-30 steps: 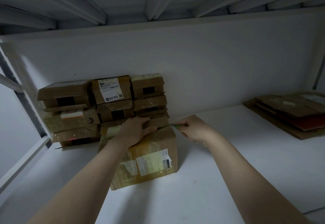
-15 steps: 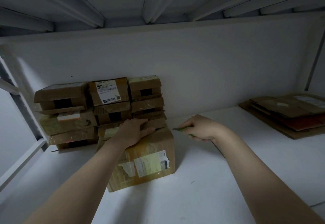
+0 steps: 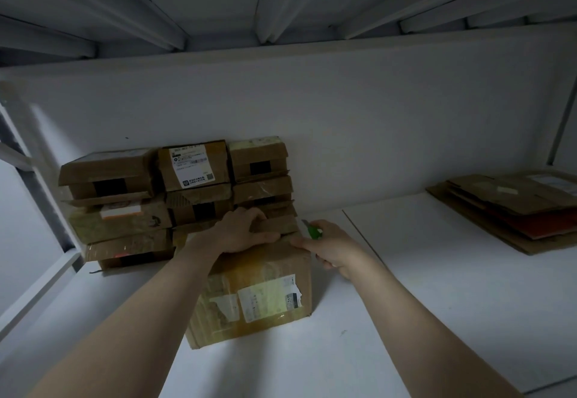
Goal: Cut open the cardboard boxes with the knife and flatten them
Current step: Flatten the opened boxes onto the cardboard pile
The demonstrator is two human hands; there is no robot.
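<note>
**Item 1: box** (image 3: 249, 291). Brown cardboard, taped, w/ white label and a torn paler sticker on near face. Stood on desk (image 3: 421, 288), centre-left, just in front of stack. Top looked closed. Not flattened.

**Item 2: L hand** (image 3: 240, 230). Lay palm down on far top edge of box. Fingers were curled over that edge, thumb along the top, gripping the cardboard there. Forearm reached in from lower left.

**Item 3: R hand** (image 3: 331, 247). Sat at box's top R corner, fingers wrapped round knife. One fingertip touched box's top edge.

**Item 4: knife** (image 3: 313, 231). Green body, short blade out, pointing up and left. Sat just beside box's top R corner. Could not tell whether blade touched cardboard.

**Item 5: stack** (image 3: 140, 204). Small brown boxes in approx. three columns, against back wall (image 3: 343, 116), left of centre. Several had dark tape patches. One at top centre had a white label facing out. Stack was directly behind box, touching or nearly so.

**Item 6: flat cardboard** (image 3: 512, 207). Pile at far R of desk, well apart from box. Brown sheets, w/ a red one showing at near edge.

**Item 7: surroundings.** White wall, grey beams (image 3: 281, 7) overhead, frame post (image 3: 18, 154) at left. Lighting dim.
</note>
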